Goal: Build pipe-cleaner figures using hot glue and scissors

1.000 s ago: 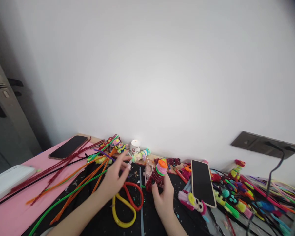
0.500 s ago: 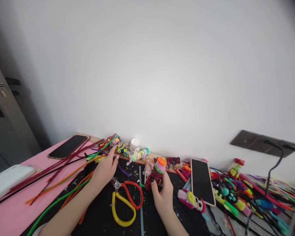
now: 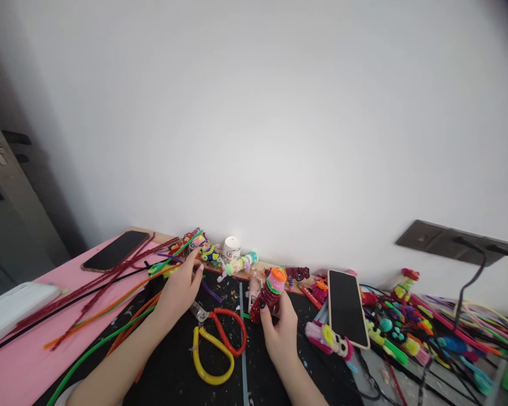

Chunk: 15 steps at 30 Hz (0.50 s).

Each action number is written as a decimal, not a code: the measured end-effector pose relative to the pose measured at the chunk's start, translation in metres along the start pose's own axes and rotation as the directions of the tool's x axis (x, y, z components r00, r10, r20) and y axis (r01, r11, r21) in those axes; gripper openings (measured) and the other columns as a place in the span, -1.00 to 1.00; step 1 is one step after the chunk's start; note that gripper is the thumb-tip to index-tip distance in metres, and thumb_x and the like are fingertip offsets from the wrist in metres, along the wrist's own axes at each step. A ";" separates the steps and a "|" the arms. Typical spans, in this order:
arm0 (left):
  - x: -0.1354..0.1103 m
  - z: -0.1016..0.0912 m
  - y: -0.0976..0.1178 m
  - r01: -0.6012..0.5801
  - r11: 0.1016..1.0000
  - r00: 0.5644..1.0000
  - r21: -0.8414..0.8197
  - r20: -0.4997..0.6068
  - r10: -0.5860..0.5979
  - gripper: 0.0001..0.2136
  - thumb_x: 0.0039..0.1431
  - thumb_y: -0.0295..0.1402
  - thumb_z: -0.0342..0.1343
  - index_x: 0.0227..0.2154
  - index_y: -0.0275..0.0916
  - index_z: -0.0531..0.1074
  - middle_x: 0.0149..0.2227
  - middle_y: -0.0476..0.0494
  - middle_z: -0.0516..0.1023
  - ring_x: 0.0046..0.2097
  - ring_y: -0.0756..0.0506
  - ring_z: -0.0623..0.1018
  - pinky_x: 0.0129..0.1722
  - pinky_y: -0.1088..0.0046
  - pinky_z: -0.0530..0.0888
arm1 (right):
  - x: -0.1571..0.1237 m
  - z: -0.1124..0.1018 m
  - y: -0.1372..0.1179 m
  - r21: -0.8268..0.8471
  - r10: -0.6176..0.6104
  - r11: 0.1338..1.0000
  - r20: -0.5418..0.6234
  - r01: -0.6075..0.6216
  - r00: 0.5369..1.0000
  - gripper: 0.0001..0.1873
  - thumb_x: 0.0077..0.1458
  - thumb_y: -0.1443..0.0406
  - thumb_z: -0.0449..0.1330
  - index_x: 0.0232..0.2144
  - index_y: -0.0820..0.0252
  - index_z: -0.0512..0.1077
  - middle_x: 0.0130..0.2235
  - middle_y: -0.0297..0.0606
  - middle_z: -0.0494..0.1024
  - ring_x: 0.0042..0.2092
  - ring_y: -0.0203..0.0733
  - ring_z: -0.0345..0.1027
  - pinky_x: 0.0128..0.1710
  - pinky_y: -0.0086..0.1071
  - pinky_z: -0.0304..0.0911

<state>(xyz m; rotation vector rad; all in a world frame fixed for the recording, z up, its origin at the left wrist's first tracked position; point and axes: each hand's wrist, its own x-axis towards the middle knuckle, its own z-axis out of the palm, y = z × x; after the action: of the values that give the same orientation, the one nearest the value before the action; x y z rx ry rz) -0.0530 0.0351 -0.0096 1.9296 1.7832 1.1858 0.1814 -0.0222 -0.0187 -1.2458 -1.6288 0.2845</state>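
My right hand [image 3: 281, 330] grips a dark red pipe-cleaner figure [image 3: 266, 300] with a green band and a pink and orange top [image 3: 276, 277], which leans to the right. My left hand [image 3: 183, 286] reaches over the back left of the black mat, index finger and thumb apart. Its fingertips are beside small pipe-cleaner figures [image 3: 210, 252] and a purple pipe cleaner [image 3: 211, 292] that runs beneath it. Whether the fingers touch these I cannot tell. Between my hands lie pliers-like cutters with red and yellow handles [image 3: 214, 369], their jaws near my left wrist.
A white paper cup [image 3: 231, 248] stands against the wall, behind a pastel pipe-cleaner piece [image 3: 241, 264]. One phone [image 3: 116, 251] lies on the pink surface, another phone [image 3: 347, 307] at right. Long red pipe cleaners [image 3: 105, 279] stretch across the left; a colourful pile [image 3: 406, 332] covers the right.
The view has shifted very slightly. Both hands keep nearly the same places, and the dark red figure stays in my right hand.
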 end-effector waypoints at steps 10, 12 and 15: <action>-0.001 0.001 -0.002 -0.052 0.995 0.998 -0.082 -0.051 0.048 -0.59 0.19 -0.25 -0.16 0.07 -0.30 0.18 -0.36 -0.18 0.54 -0.30 -0.19 0.53 -0.24 0.29 0.39 | 0.000 0.000 -0.001 0.026 -0.003 1.000 -0.002 0.003 1.000 -0.69 0.09 0.31 0.02 -0.08 0.23 0.24 -0.27 -0.21 0.41 -0.32 -0.16 0.29 -0.34 -0.33 0.23; -0.005 -0.002 0.004 -0.098 0.987 0.993 -0.127 -0.084 0.088 -0.63 0.20 -0.23 -0.17 0.00 -0.28 0.23 -0.36 -0.15 0.53 -0.30 -0.16 0.53 -0.21 0.30 0.39 | -0.001 0.000 0.000 0.033 -0.002 0.999 -0.002 0.002 1.000 -0.70 0.09 0.30 0.02 -0.09 0.22 0.25 -0.28 -0.22 0.40 -0.31 -0.16 0.30 -0.33 -0.33 0.23; -0.013 -0.003 0.014 -0.159 0.966 0.986 -0.206 -0.078 0.146 -0.72 0.17 -0.23 -0.10 -0.11 -0.24 0.29 -0.36 -0.12 0.55 -0.29 -0.12 0.55 -0.18 0.35 0.42 | -0.001 0.001 0.002 0.048 0.006 0.999 0.003 -0.006 1.000 -0.71 0.10 0.29 0.02 -0.10 0.22 0.25 -0.28 -0.22 0.40 -0.30 -0.15 0.30 -0.32 -0.32 0.23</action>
<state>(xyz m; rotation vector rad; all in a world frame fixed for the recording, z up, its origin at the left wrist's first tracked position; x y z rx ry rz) -0.0438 0.0188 -0.0034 1.9514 1.4879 1.4380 0.1816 -0.0215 -0.0210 -1.2143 -1.6118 0.3274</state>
